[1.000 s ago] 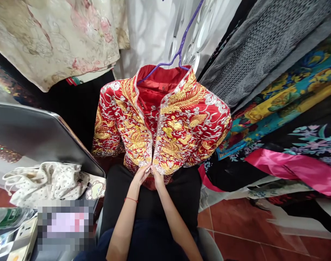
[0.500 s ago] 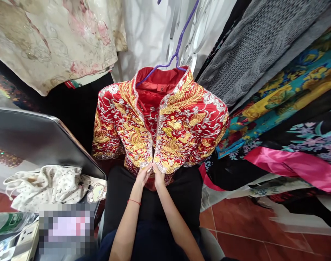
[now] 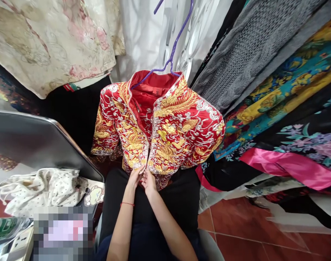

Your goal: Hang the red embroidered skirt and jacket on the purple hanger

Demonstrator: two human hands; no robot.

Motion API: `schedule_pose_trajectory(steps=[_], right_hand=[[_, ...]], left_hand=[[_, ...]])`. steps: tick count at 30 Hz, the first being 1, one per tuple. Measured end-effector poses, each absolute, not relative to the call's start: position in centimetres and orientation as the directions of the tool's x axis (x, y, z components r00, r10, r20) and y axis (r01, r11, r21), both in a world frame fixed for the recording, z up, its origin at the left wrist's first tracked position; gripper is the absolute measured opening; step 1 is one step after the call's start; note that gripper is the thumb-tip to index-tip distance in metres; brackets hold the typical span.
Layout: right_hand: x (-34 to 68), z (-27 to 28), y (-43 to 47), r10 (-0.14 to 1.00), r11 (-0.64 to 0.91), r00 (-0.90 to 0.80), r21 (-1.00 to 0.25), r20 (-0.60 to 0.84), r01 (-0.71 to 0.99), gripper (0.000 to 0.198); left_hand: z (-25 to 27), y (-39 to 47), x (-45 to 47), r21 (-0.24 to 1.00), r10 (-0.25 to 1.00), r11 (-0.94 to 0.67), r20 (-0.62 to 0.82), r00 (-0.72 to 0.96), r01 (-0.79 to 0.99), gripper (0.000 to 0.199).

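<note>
A red jacket (image 3: 179, 123) with gold and silver embroidery hangs in front of me on a purple hanger (image 3: 173, 54). Its stand collar is spread and the front edges part in a V that narrows toward my hands. My left hand (image 3: 135, 176) pinches the left front edge low down, a red string round its wrist. Close beside it, my right hand (image 3: 149, 180) has its fingers curled and pressed together at the lower front opening. Whatever small part lies between the right fingertips is too small to make out. The jacket's lower hem hangs over my dark-trousered lap.
Left are a dark chair back (image 3: 32, 141), a white dotted cloth bag (image 3: 43, 188), a plastic bottle (image 3: 10, 228) and a power strip (image 3: 20, 244). A pale floral garment (image 3: 73, 40) hangs upper left. Grey knitwear (image 3: 258, 50) and a pink satin band (image 3: 290, 168) hang at right.
The jacket and hanger have shifted slightly left and tilted. Both hands moved a little left and down; the right hand turned, its fingers now curled at the front edge.
</note>
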State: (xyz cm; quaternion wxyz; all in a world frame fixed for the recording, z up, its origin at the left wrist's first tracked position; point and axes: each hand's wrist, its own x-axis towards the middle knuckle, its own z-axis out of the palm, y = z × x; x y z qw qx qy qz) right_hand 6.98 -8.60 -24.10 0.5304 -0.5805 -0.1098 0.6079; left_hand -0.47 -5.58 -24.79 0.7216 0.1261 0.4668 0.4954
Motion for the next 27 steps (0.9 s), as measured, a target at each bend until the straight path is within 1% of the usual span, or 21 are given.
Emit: schedule_pose_trajectory(steps=[7,11,15,19,22,27], right_hand=[[10.4,-22.5,-7.6,0.881,-0.263,0.333,-0.933,-0.336,-0.246,0.026],[11.1,-21.9,-7.6,0.919,-0.197,0.323,-0.973,-0.225,-0.119,0.018],[11.5,-21.5,-7.4,0.936,-0.168,0.306,-0.985,-0.174,-0.043,0.014],[11.6,-21.2,-7.4,0.937,-0.157,0.312,-0.987,-0.159,-0.032,0.012],[11.6,-21.1,-7.5,0.933,-0.164,0.310,-0.983,-0.182,-0.085,0.012],[11.6,-20.5,-7.3,0.917,-0.178,0.323,-0.965,-0.234,-0.195,0.021]], left_hand=[[-24.8,-5.5,0.0,0.666,0.875,0.432,-0.472,0.105,-0.608,0.042],[-24.8,-5.6,-0.2,0.668,0.880,0.430,-0.460,0.118,-0.607,0.043],[-24.4,-5.8,-0.4,0.669,0.877,0.441,-0.464,0.128,-0.598,0.040],[-24.3,-6.0,-0.3,0.672,0.867,0.461,-0.479,0.134,-0.579,0.039],[-24.3,-6.0,0.0,0.673,0.855,0.485,-0.500,0.139,-0.558,0.034],[-24.3,-6.3,1.0,0.699,0.842,0.515,-0.521,0.139,-0.497,0.025]])
